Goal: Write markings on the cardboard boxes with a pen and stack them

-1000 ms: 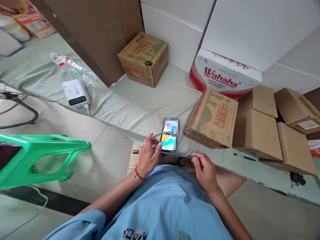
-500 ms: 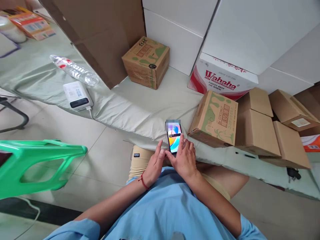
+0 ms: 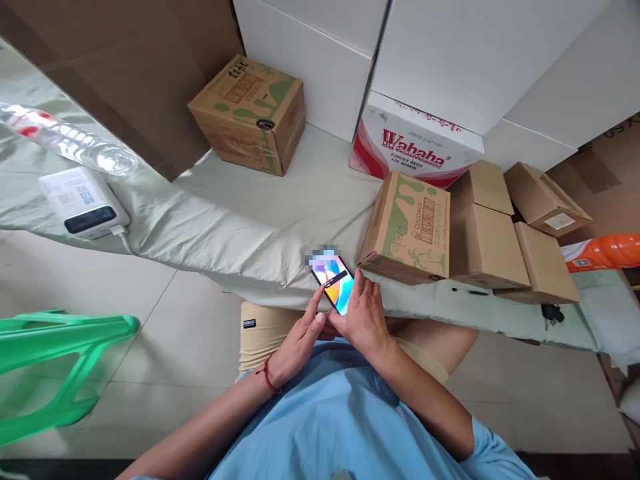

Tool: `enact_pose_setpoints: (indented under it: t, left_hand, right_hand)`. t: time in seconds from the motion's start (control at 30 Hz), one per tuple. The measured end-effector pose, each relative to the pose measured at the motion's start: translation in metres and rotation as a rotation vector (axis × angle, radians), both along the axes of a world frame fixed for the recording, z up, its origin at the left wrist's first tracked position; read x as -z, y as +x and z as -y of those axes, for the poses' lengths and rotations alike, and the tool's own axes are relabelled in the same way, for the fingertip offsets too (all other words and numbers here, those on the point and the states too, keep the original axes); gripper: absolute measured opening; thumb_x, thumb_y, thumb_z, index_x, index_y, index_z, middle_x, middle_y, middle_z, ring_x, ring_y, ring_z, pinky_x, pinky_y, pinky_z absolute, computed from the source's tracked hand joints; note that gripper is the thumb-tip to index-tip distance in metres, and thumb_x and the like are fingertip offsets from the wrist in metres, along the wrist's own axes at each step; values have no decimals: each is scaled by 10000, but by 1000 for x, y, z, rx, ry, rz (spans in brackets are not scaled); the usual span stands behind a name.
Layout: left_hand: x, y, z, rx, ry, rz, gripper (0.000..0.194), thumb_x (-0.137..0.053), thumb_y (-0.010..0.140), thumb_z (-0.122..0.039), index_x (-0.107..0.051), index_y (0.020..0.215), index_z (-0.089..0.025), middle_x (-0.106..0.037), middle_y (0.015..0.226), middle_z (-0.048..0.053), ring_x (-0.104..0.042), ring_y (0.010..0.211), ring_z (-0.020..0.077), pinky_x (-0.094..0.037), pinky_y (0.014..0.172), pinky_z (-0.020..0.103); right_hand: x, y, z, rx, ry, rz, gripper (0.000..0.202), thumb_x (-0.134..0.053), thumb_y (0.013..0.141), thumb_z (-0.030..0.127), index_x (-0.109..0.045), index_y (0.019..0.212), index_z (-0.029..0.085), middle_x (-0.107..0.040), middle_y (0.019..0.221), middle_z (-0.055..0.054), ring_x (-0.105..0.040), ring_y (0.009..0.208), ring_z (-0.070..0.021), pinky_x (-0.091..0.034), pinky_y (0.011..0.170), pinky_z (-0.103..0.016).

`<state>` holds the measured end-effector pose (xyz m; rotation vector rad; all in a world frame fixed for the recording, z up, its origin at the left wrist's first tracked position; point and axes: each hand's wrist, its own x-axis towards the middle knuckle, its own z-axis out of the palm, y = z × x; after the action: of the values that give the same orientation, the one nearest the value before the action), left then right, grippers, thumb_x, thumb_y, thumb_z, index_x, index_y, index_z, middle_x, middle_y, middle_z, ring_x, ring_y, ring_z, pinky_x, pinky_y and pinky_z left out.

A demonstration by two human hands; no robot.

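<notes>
A lit smartphone (image 3: 341,291) tilts above my lap at the edge of the cloth-covered surface, its top pointing up and left. My right hand (image 3: 367,312) grips its right side and lower end; some of those fingers are hidden behind it. From the lower left, my left hand (image 3: 303,333) reaches with its index finger stretched to the phone's left edge, near a dark band on the screen. The left thumb lies close to the phone's bottom end, and the other left fingers are partly hidden. A red bracelet (image 3: 270,375) circles my left wrist.
A coconut carton (image 3: 407,227) and several plain brown boxes (image 3: 493,247) stand to the right, before a Wahaba-lettered box (image 3: 415,148). Another carton (image 3: 250,120) sits behind. On the left are a power bank (image 3: 85,203), a plastic bottle (image 3: 75,143) and a green stool (image 3: 65,380).
The phone has turned so its top leans left. My left index finger has come onto its left edge. The view has shifted, so the surroundings mostly appear farther left.
</notes>
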<state>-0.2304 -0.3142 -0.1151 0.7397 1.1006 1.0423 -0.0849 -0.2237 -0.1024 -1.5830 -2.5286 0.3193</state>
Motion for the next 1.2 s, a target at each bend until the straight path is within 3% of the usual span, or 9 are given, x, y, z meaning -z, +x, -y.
enact_pose_setpoints:
  t: [0.17,0.3,0.53,0.7,0.8,0.9,1.07,1.2]
  left_hand:
    - [-5,0,-2,-70,-53,25,999,-555,977,-806,-233,1730,-233,-745,1382,178,-807,1019,276,-646,955,456]
    - [-7,-6,-9,-221,-60,-41,919,-553,967,-820,-351,1631,-217,-760,1310,178,-801,947,253,-660,863,421]
    - [-7,-1,-35,-339,21,-131,764,-584,985,-756,-475,1472,-178,-791,1155,143,-782,853,233,-650,790,406]
    - [-13,4,-54,-300,48,-176,706,-577,994,-753,-517,1398,-177,-783,1145,133,-779,886,237,-642,815,412]
    - [-17,5,-65,-316,63,-210,715,-586,977,-775,-552,1347,-164,-777,1129,133,-772,883,236,-632,818,405]
    - [-20,8,-72,-336,71,-233,717,-589,969,-784,-579,1311,-154,-775,1121,135,-764,879,232,-623,825,402]
    - [-22,9,-73,-360,80,-296,648,-580,986,-767,-647,1218,-165,-777,1121,126,-755,926,238,-627,836,399]
    - [-17,7,-72,-366,110,-369,626,-519,1028,-742,-705,1179,-164,-749,1243,148,-731,1112,276,-632,921,423]
  right_hand:
    - [7,38,7,-45,61,-127,1010,-735,764,273,-278,1624,5,-620,1357,-283,-586,1189,-421,-532,1080,-640]
    - [12,82,24,-36,88,-156,1042,-719,774,273,-223,1669,78,-575,1444,-270,-564,1279,-444,-548,1075,-664]
    - [5,190,57,162,81,-75,950,-688,826,345,-281,1669,184,-635,1353,-210,-632,1192,-422,-599,967,-632]
    - [-1,251,66,342,132,41,876,-676,827,442,-388,1596,135,-694,1219,-216,-668,1083,-417,-603,882,-582]
    - [-3,257,55,464,130,61,885,-667,823,500,-427,1566,83,-719,1191,-234,-667,1063,-427,-591,859,-563]
    - [-4,242,32,520,111,33,929,-686,818,556,-431,1566,67,-717,1268,-255,-664,1126,-437,-577,907,-557]
    - [0,217,-12,546,89,78,972,-714,832,555,-425,1571,-7,-728,1210,-291,-671,1112,-444,-551,951,-570]
    - [9,212,-29,488,98,82,892,-674,898,524,-442,1556,-33,-712,1246,-332,-663,1136,-460,-542,982,-612]
